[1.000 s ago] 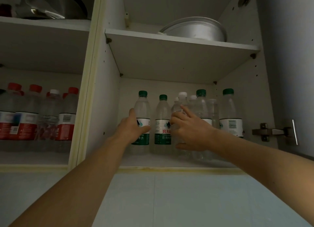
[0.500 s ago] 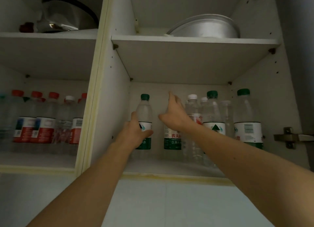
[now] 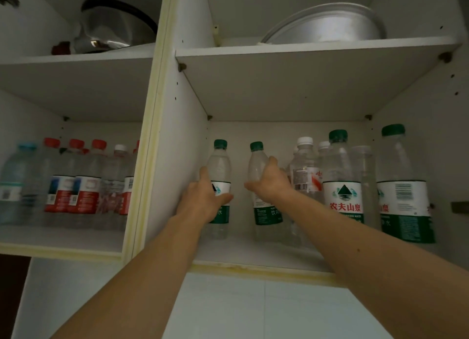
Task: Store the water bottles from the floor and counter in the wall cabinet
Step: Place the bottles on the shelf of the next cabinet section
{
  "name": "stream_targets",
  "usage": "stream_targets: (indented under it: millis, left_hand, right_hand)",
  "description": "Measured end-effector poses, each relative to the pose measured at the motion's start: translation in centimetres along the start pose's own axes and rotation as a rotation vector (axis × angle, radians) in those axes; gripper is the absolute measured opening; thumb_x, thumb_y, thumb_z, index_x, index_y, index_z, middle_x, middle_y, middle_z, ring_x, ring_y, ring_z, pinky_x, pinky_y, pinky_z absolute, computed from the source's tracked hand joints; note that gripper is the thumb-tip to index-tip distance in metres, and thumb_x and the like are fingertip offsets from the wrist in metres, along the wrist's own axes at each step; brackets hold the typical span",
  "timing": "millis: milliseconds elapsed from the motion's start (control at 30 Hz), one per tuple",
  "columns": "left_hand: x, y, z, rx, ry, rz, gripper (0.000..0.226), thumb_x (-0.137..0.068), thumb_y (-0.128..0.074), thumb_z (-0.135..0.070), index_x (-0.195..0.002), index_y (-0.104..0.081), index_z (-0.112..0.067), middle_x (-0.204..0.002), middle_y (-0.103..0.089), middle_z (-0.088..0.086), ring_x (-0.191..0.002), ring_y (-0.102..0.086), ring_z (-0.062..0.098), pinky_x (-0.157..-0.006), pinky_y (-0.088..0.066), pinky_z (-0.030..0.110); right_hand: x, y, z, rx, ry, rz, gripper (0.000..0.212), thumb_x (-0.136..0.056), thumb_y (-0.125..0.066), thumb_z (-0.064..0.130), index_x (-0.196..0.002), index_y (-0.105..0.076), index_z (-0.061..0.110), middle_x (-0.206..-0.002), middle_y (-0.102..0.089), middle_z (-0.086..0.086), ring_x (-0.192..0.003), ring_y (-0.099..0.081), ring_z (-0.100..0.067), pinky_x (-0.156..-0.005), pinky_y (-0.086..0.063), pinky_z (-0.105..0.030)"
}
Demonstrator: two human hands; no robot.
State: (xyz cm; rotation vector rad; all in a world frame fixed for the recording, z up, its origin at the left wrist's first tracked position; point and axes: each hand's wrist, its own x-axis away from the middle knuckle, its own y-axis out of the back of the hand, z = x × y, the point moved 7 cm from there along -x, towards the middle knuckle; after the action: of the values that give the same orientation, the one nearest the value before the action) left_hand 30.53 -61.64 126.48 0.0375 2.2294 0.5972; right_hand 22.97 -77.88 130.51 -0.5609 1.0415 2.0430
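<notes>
Both my hands reach into the right bay of the open wall cabinet (image 3: pixel 253 266). My left hand (image 3: pixel 203 199) grips a green-capped water bottle (image 3: pixel 219 161) that stands upright by the bay's left wall. My right hand (image 3: pixel 269 184) grips a second green-capped bottle (image 3: pixel 257 166), which leans slightly left. To the right stand a white-capped bottle with a red label (image 3: pixel 304 171) and two larger green-capped bottles (image 3: pixel 342 186) (image 3: pixel 403 186), with more bottles behind them.
The left bay holds several red-capped bottles (image 3: pixel 83 186) and a blue-capped one (image 3: pixel 15 184). On the upper shelves sit a metal pot (image 3: pixel 114 26) and a metal basin (image 3: pixel 327 24). A door hinge (image 3: pixel 459 206) juts in at the right edge. White wall tiles lie below.
My right hand dropped from the second bottle's cap to grip around its body. My left hand stayed on the leftmost bottle. The view moved closer to the cabinet.
</notes>
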Motion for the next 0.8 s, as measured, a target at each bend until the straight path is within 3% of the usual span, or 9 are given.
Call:
stream_targets:
  millis: [100, 200, 300, 400, 500, 633, 800]
  left_hand:
    - [-0.1, -0.2, 0.3, -0.037, 0.024, -0.005, 0.081, -0.087, -0.076, -0.039, -0.146, -0.026, -0.019, -0.125, -0.058, 0.018, -0.104, -0.061, 0.034, -0.086, -0.057, 0.051]
    - [-0.3, 0.0, -0.2, -0.162, -0.016, -0.053, 0.103, -0.089, -0.074, -0.039, -0.158, 0.0, -0.027, -0.136, -0.042, 0.018, -0.111, -0.056, 0.037, -0.09, -0.054, 0.05]
    - [-0.5, 0.2, -1.3, -0.369, -0.147, -0.087, 0.116, -0.087, -0.075, -0.042, -0.156, 0.017, -0.036, -0.138, -0.034, 0.017, -0.106, -0.058, 0.036, -0.078, -0.052, 0.044]
    - [-1.3, 0.3, -2.0, -0.578, -0.233, -0.034, 0.12, -0.081, -0.081, -0.044, -0.157, 0.013, -0.039, -0.149, -0.021, 0.02, -0.117, -0.054, 0.037, -0.088, -0.055, 0.046]
    - [-2.1, 0.4, -3.0, -0.868, -0.294, 0.069, 0.122, -0.069, -0.086, -0.055, -0.158, -0.004, -0.032, -0.158, -0.005, 0.021, -0.139, -0.031, 0.042, -0.106, -0.044, 0.054]
    - [-2.8, 1.1, -4.0, -1.329, -0.383, 0.049, 0.135, -0.057, -0.074, -0.081, -0.158, -0.003, -0.029, -0.16, -0.01, 0.026, -0.145, -0.017, 0.041, -0.113, -0.022, 0.055]
    - [-3.0, 0.2, -3.4, -1.435, -0.352, 0.052, 0.137, -0.06, -0.064, -0.089, -0.159, 0.006, -0.026, -0.159, -0.017, 0.027, -0.147, -0.015, 0.04, -0.117, -0.001, 0.064]
  right_hand:
    - [0.2, -0.3, -0.1, 0.025, -0.003, 0.048, 0.08, -0.088, -0.077, 0.023, -0.148, -0.024, 0.015, -0.133, -0.05, -0.017, -0.119, -0.054, -0.036, -0.094, -0.053, -0.047]
    - [0.3, -0.2, 0.2, -0.02, 0.018, 0.052, 0.076, -0.087, -0.078, 0.023, -0.145, -0.03, 0.015, -0.132, -0.052, -0.015, -0.117, -0.055, -0.033, -0.087, -0.05, -0.041]
    - [0.4, -0.6, 0.0, -0.11, 0.009, 0.078, 0.073, -0.089, -0.075, 0.026, -0.146, -0.031, 0.015, -0.131, -0.053, -0.014, -0.116, -0.056, -0.032, -0.087, -0.051, -0.042]
    - [0.4, -1.5, -0.3, -0.216, -0.016, 0.115, 0.069, -0.093, -0.071, 0.027, -0.146, -0.03, 0.014, -0.132, -0.054, -0.014, -0.117, -0.057, -0.032, -0.096, -0.052, -0.045]
    - [0.3, -2.1, -0.2, -0.281, -0.007, 0.152, 0.069, -0.093, -0.071, 0.027, -0.146, -0.03, 0.014, -0.132, -0.055, -0.014, -0.116, -0.059, -0.031, -0.099, -0.052, -0.049]
    - [0.0, -2.3, -0.8, -0.272, -0.053, 0.24, 0.081, -0.086, -0.079, 0.024, -0.147, -0.026, 0.017, -0.129, -0.056, -0.012, -0.114, -0.06, -0.031, -0.098, -0.054, -0.05]
    - [0.2, -2.9, -1.2, -0.121, -0.036, 0.322, 0.1, -0.079, -0.085, 0.023, -0.15, -0.016, 0.021, -0.126, -0.054, -0.011, -0.111, -0.06, -0.029, -0.091, -0.057, -0.048]
